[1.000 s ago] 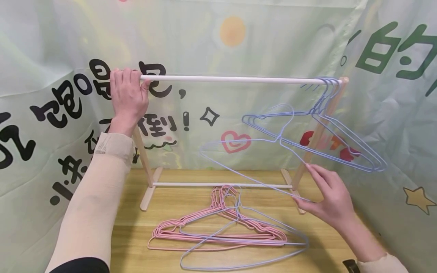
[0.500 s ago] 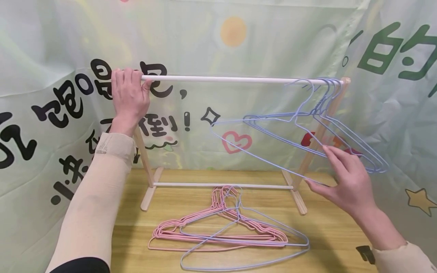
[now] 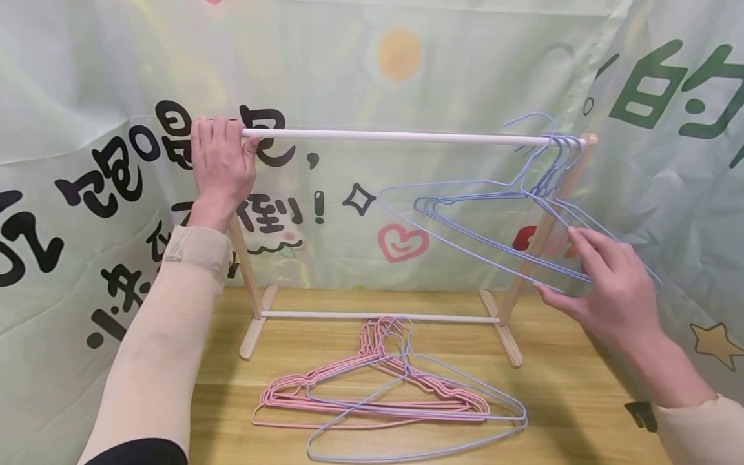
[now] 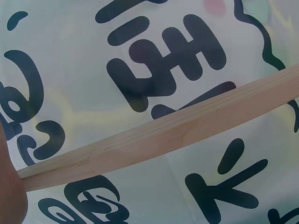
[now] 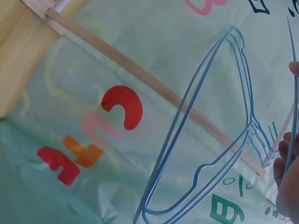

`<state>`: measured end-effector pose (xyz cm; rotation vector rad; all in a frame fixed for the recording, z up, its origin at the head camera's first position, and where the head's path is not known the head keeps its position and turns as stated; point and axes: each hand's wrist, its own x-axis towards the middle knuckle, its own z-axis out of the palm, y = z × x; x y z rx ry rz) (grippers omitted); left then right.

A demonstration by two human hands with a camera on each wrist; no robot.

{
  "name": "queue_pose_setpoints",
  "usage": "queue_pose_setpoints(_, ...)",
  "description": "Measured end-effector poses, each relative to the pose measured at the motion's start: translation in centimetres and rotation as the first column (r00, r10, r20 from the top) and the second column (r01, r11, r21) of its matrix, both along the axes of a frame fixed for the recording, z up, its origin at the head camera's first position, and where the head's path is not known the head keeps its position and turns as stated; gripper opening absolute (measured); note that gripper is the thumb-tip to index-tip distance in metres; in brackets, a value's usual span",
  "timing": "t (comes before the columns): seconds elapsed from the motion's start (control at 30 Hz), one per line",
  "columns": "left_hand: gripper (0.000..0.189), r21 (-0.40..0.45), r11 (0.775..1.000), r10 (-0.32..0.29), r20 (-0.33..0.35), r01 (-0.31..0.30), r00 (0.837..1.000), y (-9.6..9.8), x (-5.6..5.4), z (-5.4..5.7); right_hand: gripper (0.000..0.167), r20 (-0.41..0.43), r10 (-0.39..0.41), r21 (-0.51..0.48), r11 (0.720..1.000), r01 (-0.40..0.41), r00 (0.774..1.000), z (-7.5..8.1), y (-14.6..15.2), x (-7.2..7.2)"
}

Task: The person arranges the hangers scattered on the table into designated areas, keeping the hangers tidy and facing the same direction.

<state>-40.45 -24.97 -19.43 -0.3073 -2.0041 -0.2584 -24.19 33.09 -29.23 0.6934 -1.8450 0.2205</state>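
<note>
My left hand (image 3: 223,161) grips the left end of the white top rod (image 3: 378,135) on a small wooden rack. With my right hand (image 3: 619,290) I pinch a blue wire hanger (image 3: 459,183) by its right end. The held hanger's hook rises above the rod near the right end, in front of several blue hangers (image 5: 191,109) hooked there. Whether the hook touches the rod cannot be told. In the right wrist view only part of the right hand shows, at the right edge. The left wrist view has the rack's wooden upright (image 4: 159,126) beside a sliver of hand.
A pile of pink hangers (image 3: 325,408) lies on the wooden table (image 3: 581,400) before the rack, with blue hangers (image 3: 418,457) on top. The rack's lower bar (image 3: 349,315) runs just behind them. A printed cloth (image 3: 325,58) closes off the back and sides.
My right hand has moved right and up with the blue hanger. Its hook has risen from below the rod to above it. The left hand keeps its place.
</note>
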Motion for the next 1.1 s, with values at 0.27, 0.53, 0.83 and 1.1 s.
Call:
queue_pose_setpoints(0.27, 0.048, 0.000, 1.000, -0.003, -0.011, 0.003, 1.000, 0.0, -0.1, -0.1, 0.097, 0.032, -0.032, 0.011, 0.999, 0.032, 0.999, 0.0, 1.0, -0.4)
queue_pose_setpoints(0.53, 0.049, 0.000, 1.000, -0.001, -0.016, 0.001, 1.000, 0.1, -0.1, -0.1, 0.096, 0.035, -0.056, 0.039, 0.998, 0.054, 0.998, -0.7, 1.9, -0.9)
queue_pose_setpoints(0.83, 0.049, 0.002, 1.000, 0.007, -0.015, -0.007, 1.000, -0.1, -0.1, -0.1, 0.095, 0.017, -0.051, 0.053, 0.997, 0.051, 0.999, -1.4, 2.4, -1.4)
queue_pose_setpoints(1.1, 0.049, 0.001, 1.000, 0.003, -0.015, -0.003, 1.000, 0.0, -0.1, -0.1, 0.095, 0.005, -0.033, 0.047, 0.998, 0.033, 0.999, -1.9, 2.7, -1.8)
